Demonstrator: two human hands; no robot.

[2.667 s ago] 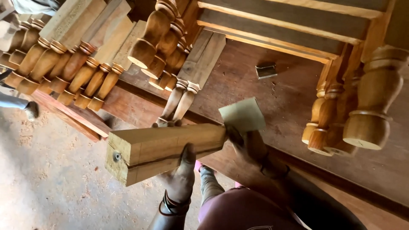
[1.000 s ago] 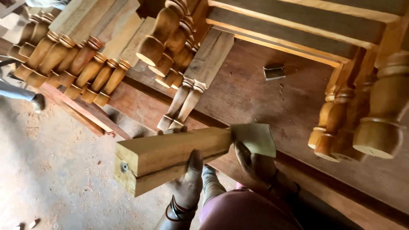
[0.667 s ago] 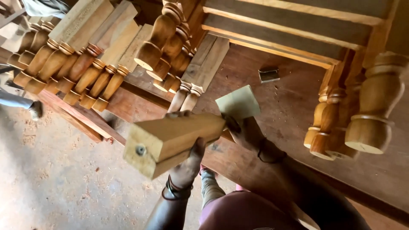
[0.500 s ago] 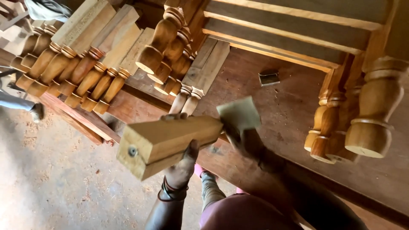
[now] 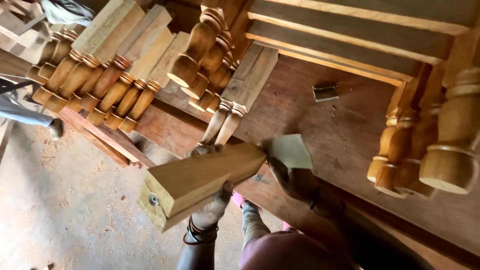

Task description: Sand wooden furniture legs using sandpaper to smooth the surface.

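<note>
The left hand has its grip wrapped around the underside of a square wooden block, the squared end of a furniture leg, with fingertips curling over its far edge; the block juts out leftward and nearward past the near edge of the dark wooden surface, over the dusty floor, and its cut end face shows a small metal fitting in the middle. The right hand pinches a sheet of sandpaper between thumb and fingers, pressed against the right end of the block, where it meets the surface. Bands circle the left wrist, and a dark one sits on the right wrist. On the far left, a row of turned wooden legs lies side by side, square ends far and rounded feet pointing near-left. A second cluster of turned legs is stacked just right of that row, and two slimmer legs lie on the surface, their narrow ends touching the far side of the held block. On the right, more turned legs hang down from a pale wooden frame. A small grey metal piece rests alone on the surface, well apart from the hands.
</note>
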